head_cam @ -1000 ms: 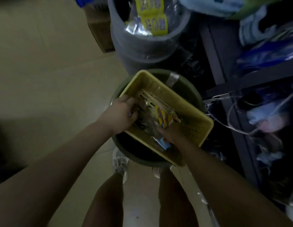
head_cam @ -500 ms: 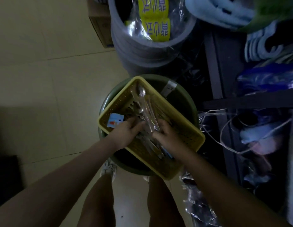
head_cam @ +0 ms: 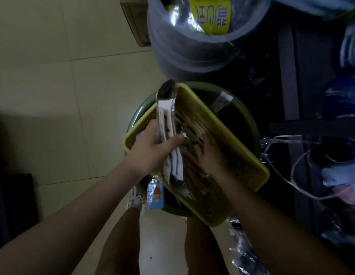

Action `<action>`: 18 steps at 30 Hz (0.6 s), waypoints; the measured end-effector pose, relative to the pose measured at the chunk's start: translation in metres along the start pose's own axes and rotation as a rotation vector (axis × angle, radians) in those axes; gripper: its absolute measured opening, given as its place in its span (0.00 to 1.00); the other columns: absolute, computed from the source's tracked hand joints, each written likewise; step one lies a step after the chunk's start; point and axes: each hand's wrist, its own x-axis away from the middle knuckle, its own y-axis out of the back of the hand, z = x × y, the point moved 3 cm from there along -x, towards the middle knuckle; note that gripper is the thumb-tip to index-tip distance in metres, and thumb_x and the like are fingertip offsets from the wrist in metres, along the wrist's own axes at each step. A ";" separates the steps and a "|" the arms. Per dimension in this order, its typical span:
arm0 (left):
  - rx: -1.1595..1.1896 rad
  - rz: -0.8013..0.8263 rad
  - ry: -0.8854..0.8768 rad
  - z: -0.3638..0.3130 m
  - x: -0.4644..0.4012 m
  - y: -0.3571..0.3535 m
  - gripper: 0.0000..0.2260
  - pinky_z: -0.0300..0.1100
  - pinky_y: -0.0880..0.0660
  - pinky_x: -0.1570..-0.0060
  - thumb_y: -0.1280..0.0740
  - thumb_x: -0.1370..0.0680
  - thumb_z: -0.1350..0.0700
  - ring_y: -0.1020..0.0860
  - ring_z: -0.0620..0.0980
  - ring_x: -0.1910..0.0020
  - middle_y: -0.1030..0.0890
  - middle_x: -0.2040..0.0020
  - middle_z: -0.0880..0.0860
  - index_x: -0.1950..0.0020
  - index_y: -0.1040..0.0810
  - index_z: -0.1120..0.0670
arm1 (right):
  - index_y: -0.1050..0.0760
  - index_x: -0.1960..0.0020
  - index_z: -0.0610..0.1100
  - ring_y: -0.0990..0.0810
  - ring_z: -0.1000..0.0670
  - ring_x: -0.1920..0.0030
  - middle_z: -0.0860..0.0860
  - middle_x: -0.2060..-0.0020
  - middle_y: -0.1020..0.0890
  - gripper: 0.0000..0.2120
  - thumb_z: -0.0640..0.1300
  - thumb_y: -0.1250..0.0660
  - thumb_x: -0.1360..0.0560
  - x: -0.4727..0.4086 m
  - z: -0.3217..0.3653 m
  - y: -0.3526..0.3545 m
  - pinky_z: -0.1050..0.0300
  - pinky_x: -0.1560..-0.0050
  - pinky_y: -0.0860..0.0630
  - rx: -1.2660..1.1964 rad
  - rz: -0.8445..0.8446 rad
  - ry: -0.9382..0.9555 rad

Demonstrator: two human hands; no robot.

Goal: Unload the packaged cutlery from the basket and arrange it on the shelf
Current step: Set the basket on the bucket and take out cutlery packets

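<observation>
Fingers (head_cam: 173, 140) of my left hand (head_cam: 150, 153) clamp the cutlery packs (head_cam: 167, 124) mid-length — slick, light; right hand (head_cam: 209, 153) in the basket (head_cam: 242, 155), grip unclear.

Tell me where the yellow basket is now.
In the head view, the yellow basket sits centre-right on the green tub, below the grey bucket.

Both forearms reach forward and down, pretty close together. Left hand (head_cam: 152, 153) is curled tight, thumb wrapped across on top. Right hand (head_cam: 209, 153) is palm-down with fingers pointing forward, too blurry to say how they're bent.
</observation>
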 end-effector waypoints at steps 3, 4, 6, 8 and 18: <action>-0.036 -0.085 -0.044 -0.005 -0.012 0.001 0.22 0.46 0.21 0.51 0.31 0.31 0.43 0.19 0.48 0.53 0.19 0.50 0.50 0.41 0.30 0.50 | 0.52 0.24 0.40 0.44 0.43 0.25 0.43 0.24 0.45 0.30 0.44 0.42 0.22 -0.024 -0.019 -0.028 0.49 0.28 0.42 0.191 -0.022 -0.039; -0.062 -0.130 -0.059 -0.007 -0.015 0.002 0.21 0.40 0.22 0.54 0.30 0.31 0.45 0.19 0.45 0.55 0.20 0.52 0.49 0.42 0.29 0.50 | 0.50 0.25 0.41 0.44 0.43 0.25 0.43 0.24 0.45 0.30 0.43 0.41 0.22 -0.028 -0.023 -0.035 0.48 0.28 0.42 0.233 -0.074 -0.042; -0.131 -0.186 -0.075 -0.009 -0.019 0.005 0.19 0.33 0.26 0.62 0.28 0.31 0.47 0.21 0.39 0.59 0.21 0.56 0.44 0.44 0.29 0.48 | 0.42 0.28 0.41 0.38 0.41 0.28 0.41 0.27 0.40 0.26 0.42 0.40 0.23 -0.035 -0.028 -0.044 0.48 0.33 0.36 0.271 -0.191 -0.047; -0.280 -0.173 -0.062 -0.010 -0.018 0.008 0.16 0.30 0.30 0.68 0.28 0.31 0.48 0.24 0.35 0.64 0.24 0.61 0.41 0.48 0.30 0.46 | 0.37 0.33 0.41 0.33 0.41 0.33 0.40 0.30 0.36 0.20 0.42 0.39 0.24 -0.041 -0.030 -0.048 0.50 0.39 0.31 0.304 -0.214 -0.055; -0.552 -0.112 -0.017 0.005 0.007 0.029 0.21 0.32 0.28 0.65 0.29 0.32 0.47 0.25 0.38 0.62 0.23 0.58 0.44 0.43 0.30 0.50 | 0.27 0.41 0.38 0.23 0.42 0.45 0.40 0.46 0.22 0.31 0.63 0.38 0.29 -0.018 -0.039 -0.067 0.52 0.48 0.27 -0.081 0.066 -0.049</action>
